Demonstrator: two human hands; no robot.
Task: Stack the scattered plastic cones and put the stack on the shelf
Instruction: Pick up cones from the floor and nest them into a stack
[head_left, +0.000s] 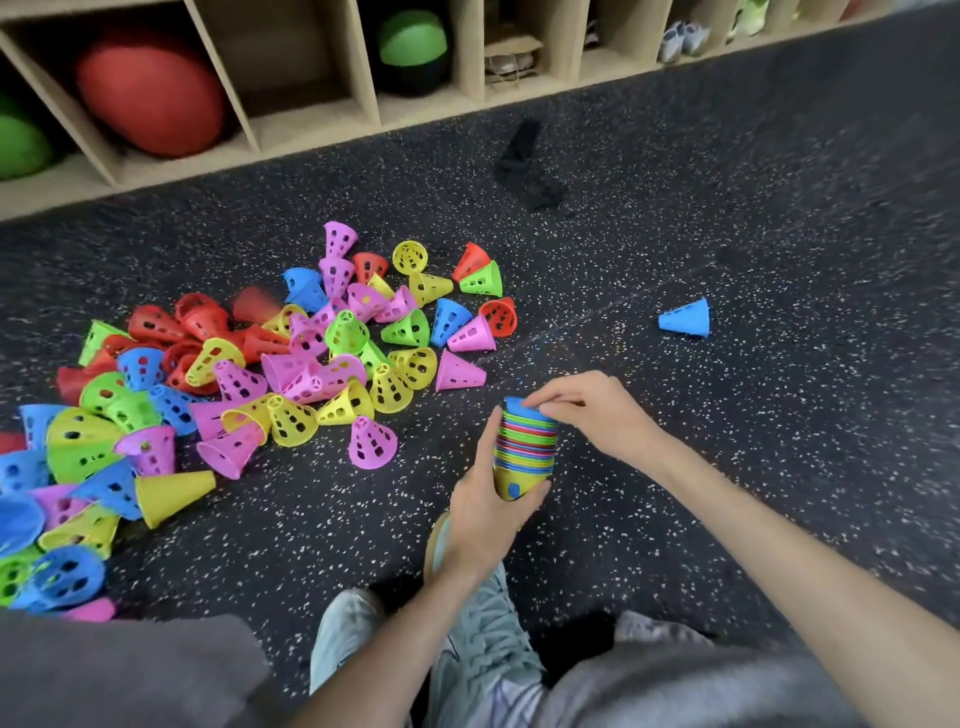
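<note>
A stack of nested plastic cones in mixed colours is held above the floor near the middle. My left hand grips its lower part, fingers curled round it. My right hand rests on the top blue cone, fingertips pinching its rim. Several loose cones in pink, yellow, red, green and blue lie scattered on the dark speckled floor to the left. One blue cone lies alone to the right. The wooden shelf runs along the top.
The shelf compartments hold a red ball, green balls and shoes. A black cloth lies on the floor near the shelf. My shoes and knees are at the bottom.
</note>
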